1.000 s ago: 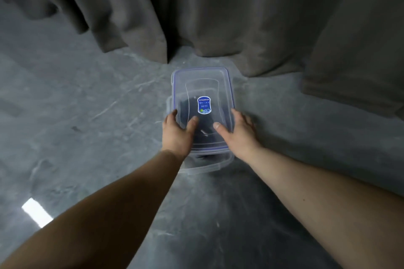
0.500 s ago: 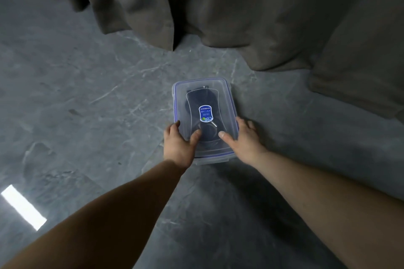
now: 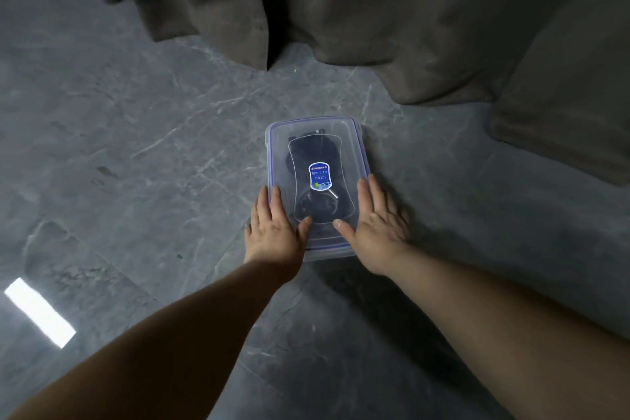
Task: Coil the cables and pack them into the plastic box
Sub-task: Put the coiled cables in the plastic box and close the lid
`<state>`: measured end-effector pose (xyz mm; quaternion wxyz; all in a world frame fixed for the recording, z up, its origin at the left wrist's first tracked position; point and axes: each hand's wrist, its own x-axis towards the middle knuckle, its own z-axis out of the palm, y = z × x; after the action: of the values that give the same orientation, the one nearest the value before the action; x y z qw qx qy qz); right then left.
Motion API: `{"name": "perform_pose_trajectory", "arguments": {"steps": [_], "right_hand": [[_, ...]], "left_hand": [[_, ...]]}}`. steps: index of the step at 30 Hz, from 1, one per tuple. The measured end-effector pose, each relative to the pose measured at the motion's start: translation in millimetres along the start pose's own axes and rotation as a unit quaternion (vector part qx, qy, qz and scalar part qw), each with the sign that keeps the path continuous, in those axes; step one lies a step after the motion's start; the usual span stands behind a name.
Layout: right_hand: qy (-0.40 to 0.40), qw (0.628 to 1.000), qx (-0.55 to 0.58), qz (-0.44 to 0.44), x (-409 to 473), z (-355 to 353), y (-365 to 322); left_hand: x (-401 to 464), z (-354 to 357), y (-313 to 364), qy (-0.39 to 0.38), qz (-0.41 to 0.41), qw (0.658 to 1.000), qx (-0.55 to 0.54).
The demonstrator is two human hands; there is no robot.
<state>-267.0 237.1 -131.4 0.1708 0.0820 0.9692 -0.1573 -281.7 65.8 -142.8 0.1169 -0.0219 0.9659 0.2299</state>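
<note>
Both grips, left hand and right hand, lay flat with straight fingers on the clear blue-rimmed plastic lid; even pressing along its edges would probably seat it well.

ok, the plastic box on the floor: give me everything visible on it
The plastic box is a clear rectangular container with rounded corners, lying flat on the grey marbled floor near the curtains. Its transparent lid, edged in blue, is on top and carries a blue label. Dark coiled cables show through. The left hand and right hand press flat on its near corners, thumbs on the lid.
</note>
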Motion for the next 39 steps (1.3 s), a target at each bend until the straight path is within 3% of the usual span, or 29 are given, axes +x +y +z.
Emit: {"name": "perform_pose_trajectory", "arguments": {"steps": [4,6,12,21,26,32,39], "right_hand": [[0.07,0.997,-0.016,-0.035,15.9,-19.4,-6.3],[0.09,0.994,-0.001,-0.059,31.5,-32.4,-13.4],[0.012,0.998,-0.044,-0.052,50.7,-18.0,-8.3],[-0.009,0.999,-0.015,-0.027,68.6,-21.7,-13.0],[0.067,0.987,0.146,0.017,62.7,-24.8,-4.8],[-0.006,0.921,0.369,0.126,56.5,-29.9,9.2],[0.055,0.907,0.398,0.127,59.8,-33.9,9.8]], "left_hand": [[22.5,-20.1,8.4,0.063,0.06,0.995,0.05],[37.7,-28.2,11.4,0.059,0.083,0.992,0.077],[52.3,-12.3,5.8,-0.035,0.076,0.988,0.127],[73.7,-21.2,15.0,-0.066,0.063,0.981,0.171],[59.2,-17.9,39.4,-0.012,0.164,0.972,0.166],[57.0,-2.2,47.1,-0.075,0.167,0.961,0.209],[56.1,-2.7,49.2,-0.072,0.162,0.961,0.211]]}}
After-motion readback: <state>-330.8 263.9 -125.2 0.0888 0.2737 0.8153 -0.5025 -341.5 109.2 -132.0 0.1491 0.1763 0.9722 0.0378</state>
